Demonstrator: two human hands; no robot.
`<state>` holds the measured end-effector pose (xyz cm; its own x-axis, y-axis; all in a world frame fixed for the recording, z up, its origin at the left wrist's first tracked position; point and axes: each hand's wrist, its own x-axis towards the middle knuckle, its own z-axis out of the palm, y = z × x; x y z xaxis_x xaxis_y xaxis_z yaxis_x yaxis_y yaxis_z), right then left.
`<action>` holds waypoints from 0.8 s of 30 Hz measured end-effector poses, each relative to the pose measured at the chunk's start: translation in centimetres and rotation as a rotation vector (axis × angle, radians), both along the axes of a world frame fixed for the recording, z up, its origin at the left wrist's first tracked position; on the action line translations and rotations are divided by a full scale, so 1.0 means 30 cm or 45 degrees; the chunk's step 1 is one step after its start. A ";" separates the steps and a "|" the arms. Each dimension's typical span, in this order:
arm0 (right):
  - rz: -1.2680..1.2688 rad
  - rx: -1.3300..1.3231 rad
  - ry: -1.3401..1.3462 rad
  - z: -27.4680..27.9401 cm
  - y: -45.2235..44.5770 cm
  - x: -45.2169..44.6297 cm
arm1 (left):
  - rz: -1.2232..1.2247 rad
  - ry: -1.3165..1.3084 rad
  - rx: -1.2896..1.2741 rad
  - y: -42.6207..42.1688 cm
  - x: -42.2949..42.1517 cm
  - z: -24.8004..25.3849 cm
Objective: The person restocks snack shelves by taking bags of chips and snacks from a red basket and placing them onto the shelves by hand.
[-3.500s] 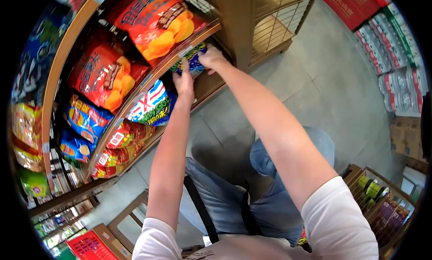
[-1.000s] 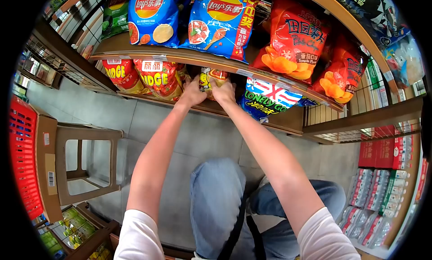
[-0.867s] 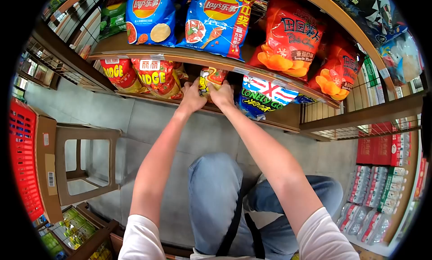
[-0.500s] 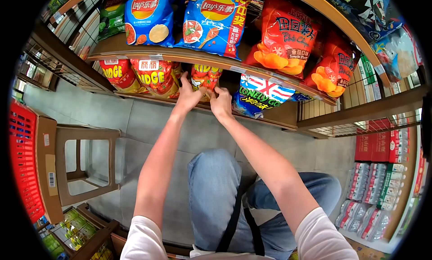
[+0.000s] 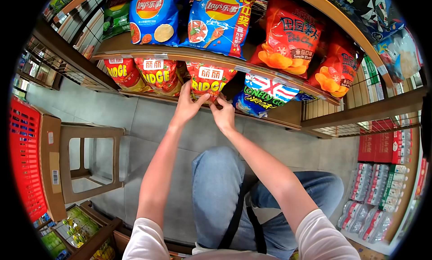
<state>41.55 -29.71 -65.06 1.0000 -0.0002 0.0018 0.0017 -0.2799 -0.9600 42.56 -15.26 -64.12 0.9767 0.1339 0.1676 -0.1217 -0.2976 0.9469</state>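
On the lower shelf, a red bag of chips (image 5: 211, 75) marked "RIDGE" faces me between my hands. My left hand (image 5: 185, 108) grips its lower left edge, with the thumb across the bottom front. The lower right corner is in the fingers of my right hand (image 5: 223, 112), some of them hidden behind the bag. Two more red RIDGE bags, one of them a chip bag (image 5: 155, 75) with its front toward me, stand to the left. To the right leans a blue "LONELY GO" snack bag (image 5: 265, 96).
Above, the upper shelf (image 5: 157, 52) holds blue Lay's bags (image 5: 220, 24) and red potato chip bags (image 5: 288, 39). A brown stool (image 5: 92, 130) and a red basket (image 5: 27, 161) stand at left. Packs of bottled water (image 5: 362, 183) are at right.
The chip bag between my hands has shifted so its upper label now shows below the upper shelf edge. My hands stay at its lower edges; the view has shifted slightly.
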 end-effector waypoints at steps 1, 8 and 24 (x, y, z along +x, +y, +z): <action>-0.003 0.000 0.001 0.012 -0.005 -0.012 | -0.013 -0.013 -0.018 0.005 -0.012 0.000; 0.008 -0.035 -0.015 0.011 -0.020 -0.027 | -0.052 -0.008 0.112 -0.003 -0.041 0.000; -0.018 -0.076 0.046 -0.032 -0.033 -0.053 | -0.051 -0.049 0.032 -0.024 -0.087 -0.036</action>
<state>39.95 -30.70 -66.03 0.9993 -0.0152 -0.0340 -0.0371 -0.3365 -0.9410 39.95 -15.98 -65.20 0.9740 0.0904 0.2079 -0.1700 -0.3155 0.9336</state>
